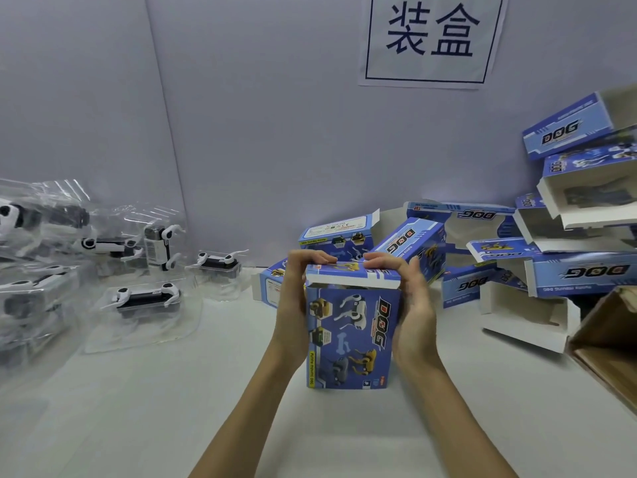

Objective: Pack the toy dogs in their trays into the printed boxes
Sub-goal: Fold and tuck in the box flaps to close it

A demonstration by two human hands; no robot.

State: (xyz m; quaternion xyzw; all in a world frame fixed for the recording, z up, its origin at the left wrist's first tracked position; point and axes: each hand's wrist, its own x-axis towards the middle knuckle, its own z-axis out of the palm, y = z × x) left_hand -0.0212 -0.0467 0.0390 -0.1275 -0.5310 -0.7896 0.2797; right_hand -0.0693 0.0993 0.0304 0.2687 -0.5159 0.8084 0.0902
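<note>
A blue printed DOG box (351, 336) stands upright on the white table in front of me. My left hand (296, 298) grips its left side, fingers curled over the top flap (351, 274). On the other side my right hand (410, 305) holds the box, fingertips pressing the same flap, which sits slightly raised above the box body. What is inside the box is hidden. Toy dogs in clear trays (148, 301) lie piled at the left.
Several open and flattened blue boxes (568, 270) are heaped behind and at the right, some stacked high (586, 194). A brown cardboard carton (610, 343) pokes in at the right edge. A sign (431, 39) hangs on the grey wall behind.
</note>
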